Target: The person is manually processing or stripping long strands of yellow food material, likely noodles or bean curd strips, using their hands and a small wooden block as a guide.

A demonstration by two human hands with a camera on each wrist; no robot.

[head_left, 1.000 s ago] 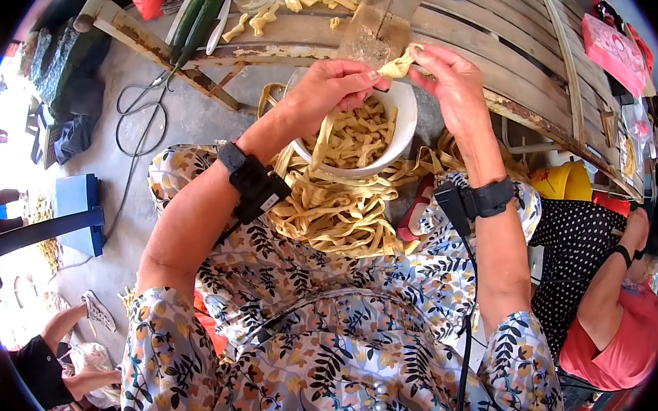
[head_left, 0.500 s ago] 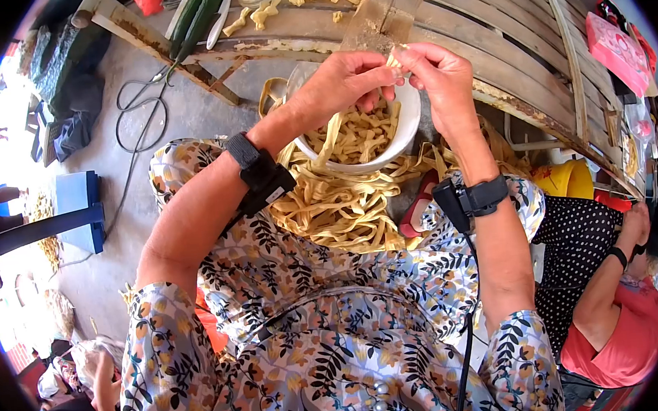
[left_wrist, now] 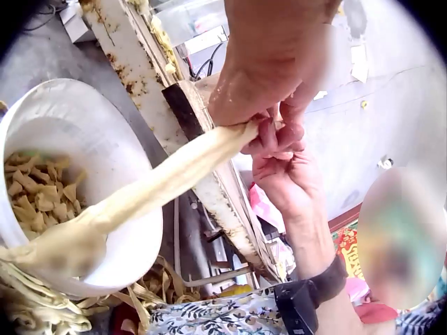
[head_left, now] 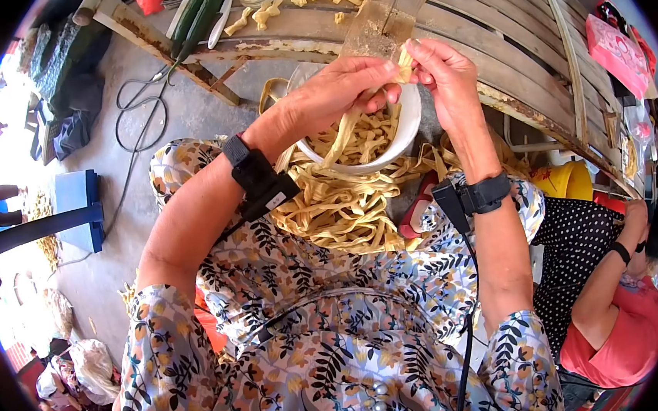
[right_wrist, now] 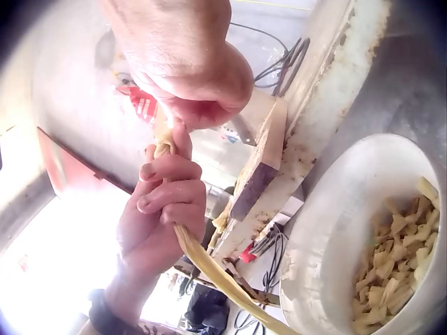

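Observation:
A long, soft, pale yellow strip (head_left: 345,138), like tofu skin, runs between my hands above a white bucket (head_left: 413,118). My left hand (head_left: 339,87) holds it in curled fingers, its long tail hanging down past the bucket's rim. At the other end my right hand (head_left: 450,76) pinches the short end between thumb and fingers. The right wrist view shows a small twisted knot (right_wrist: 164,146) in the strip, right where both hands' fingertips meet. Short knotted pieces (right_wrist: 398,258) lie inside the bucket. Against its near side is a heap of loose long strips (head_left: 345,212).
Behind the bucket stands a slatted bench (head_left: 486,46) with a wooden board (head_left: 384,16), green cucumbers (head_left: 202,14), a white-handled knife (head_left: 219,21) and several yellow pieces. A black cable (head_left: 137,120) loops on the floor. To the right sits another person (head_left: 617,330) beside a yellow bucket (head_left: 563,181).
The hands came together over the knot, then parted slightly, with the strip's short end now showing upright in the right fingers. Someone's legs at the lower left have moved out of place.

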